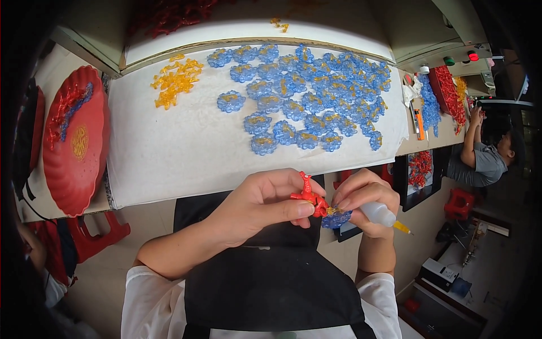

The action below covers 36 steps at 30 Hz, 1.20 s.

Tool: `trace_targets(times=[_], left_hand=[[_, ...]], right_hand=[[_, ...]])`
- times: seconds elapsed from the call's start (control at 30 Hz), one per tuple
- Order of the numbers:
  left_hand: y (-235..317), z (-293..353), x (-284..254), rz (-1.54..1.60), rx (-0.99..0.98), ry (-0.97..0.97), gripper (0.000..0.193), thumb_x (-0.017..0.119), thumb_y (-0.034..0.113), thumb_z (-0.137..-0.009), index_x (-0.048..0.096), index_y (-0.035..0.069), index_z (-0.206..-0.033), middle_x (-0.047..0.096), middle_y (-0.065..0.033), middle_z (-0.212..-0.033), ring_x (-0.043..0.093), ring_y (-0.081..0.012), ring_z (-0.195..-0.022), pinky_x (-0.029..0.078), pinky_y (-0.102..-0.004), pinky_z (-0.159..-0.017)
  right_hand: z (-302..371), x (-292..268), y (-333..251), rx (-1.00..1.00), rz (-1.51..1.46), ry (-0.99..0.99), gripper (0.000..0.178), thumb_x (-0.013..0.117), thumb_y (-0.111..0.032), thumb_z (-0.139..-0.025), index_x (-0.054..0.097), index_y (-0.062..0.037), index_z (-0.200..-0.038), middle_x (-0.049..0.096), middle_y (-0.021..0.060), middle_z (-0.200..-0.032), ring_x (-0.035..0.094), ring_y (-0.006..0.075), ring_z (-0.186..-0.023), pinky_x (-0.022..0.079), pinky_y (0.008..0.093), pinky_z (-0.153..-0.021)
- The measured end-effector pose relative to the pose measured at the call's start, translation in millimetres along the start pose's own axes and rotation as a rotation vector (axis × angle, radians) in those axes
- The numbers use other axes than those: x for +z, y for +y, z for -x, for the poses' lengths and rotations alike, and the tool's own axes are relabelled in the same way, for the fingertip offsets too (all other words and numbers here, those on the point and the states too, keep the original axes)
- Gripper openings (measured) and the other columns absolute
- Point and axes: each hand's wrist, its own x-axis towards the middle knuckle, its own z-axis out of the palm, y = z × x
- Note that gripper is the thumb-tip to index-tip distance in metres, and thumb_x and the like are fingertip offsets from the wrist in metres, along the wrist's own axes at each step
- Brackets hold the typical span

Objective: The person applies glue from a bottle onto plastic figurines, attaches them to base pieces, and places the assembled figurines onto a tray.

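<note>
In front of my apron my left hand (265,206) pinches a small red plastic figure (319,204) between thumb and fingers. My right hand (364,195) is closed round a white squeeze bottle (377,213) with a yellow needle-tipped nozzle (402,227), probably glue. Its fingertips also hold a translucent blue plastic piece (336,220) with a bit of yellow on it. The red figure and the blue piece meet between the two hands; whether they are joined I cannot tell.
On the white-covered table (164,141) lie many blue pieces with yellow parts (316,101) and a heap of loose yellow pieces (175,82). A red scalloped tray (79,169) stands left. An orange-handled cutter (419,124) and blue pieces (430,104) lie right. Another person (480,158) works beyond.
</note>
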Motion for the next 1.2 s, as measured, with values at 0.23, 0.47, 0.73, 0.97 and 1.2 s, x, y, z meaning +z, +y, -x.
trace_targets(times=[0.23,0.47,0.73,0.97,1.2], left_hand=[[1,0,-1,-0.021,-0.067,-0.008,0.024,0.055,0.009,-0.079,0.052,-0.001,-0.100,0.058,-0.0080,-0.085,0.055,-0.0113,-0.073,0.046,-0.0231,-0.064],[2,3,-2,-0.004,-0.161,-0.031,0.026,0.055,0.011,-0.079,0.053,-0.002,-0.101,0.057,-0.0068,-0.083,0.054,-0.0107,-0.066,0.043,-0.0211,-0.061],[1,1,-6,0.020,-0.238,-0.040,0.027,0.058,0.010,-0.077,0.053,-0.003,-0.100,0.057,-0.0073,-0.085,0.053,-0.0102,-0.064,0.044,-0.0209,-0.060],[4,1,-1,-0.050,-0.245,0.024,0.027,0.058,0.010,-0.077,0.053,-0.002,-0.101,0.058,-0.0074,-0.085,0.053,-0.0099,-0.065,0.044,-0.0200,-0.059],[11,2,1,-0.134,-0.192,0.036,0.031,0.058,0.005,-0.076,0.049,0.000,-0.105,0.058,-0.0060,-0.085,0.053,-0.0077,-0.070,0.043,-0.0200,-0.062]], right_hand=[[-5,-3,-15,-0.005,0.236,-0.131,0.015,0.067,-0.014,-0.065,0.064,-0.0040,-0.075,0.058,0.0080,-0.071,0.056,0.0164,-0.061,0.044,0.0239,-0.053],[-9,-5,-19,-0.028,0.182,-0.242,0.024,0.068,0.000,-0.056,0.065,-0.0034,-0.080,0.055,0.0052,-0.073,0.056,0.0141,-0.060,0.043,0.0235,-0.049],[-13,-7,-23,0.049,0.154,-0.357,0.018,0.066,-0.007,-0.062,0.065,-0.0015,-0.078,0.057,0.0083,-0.072,0.055,0.0165,-0.060,0.041,0.0236,-0.051],[-14,-9,-20,0.057,0.133,-0.393,0.024,0.067,0.001,-0.059,0.064,-0.0022,-0.082,0.055,0.0066,-0.075,0.056,0.0172,-0.065,0.045,0.0263,-0.053],[-11,0,-17,-0.025,0.277,-0.252,0.026,0.067,0.003,-0.058,0.064,-0.0025,-0.084,0.050,0.0070,-0.078,0.054,0.0147,-0.066,0.045,0.0238,-0.053]])
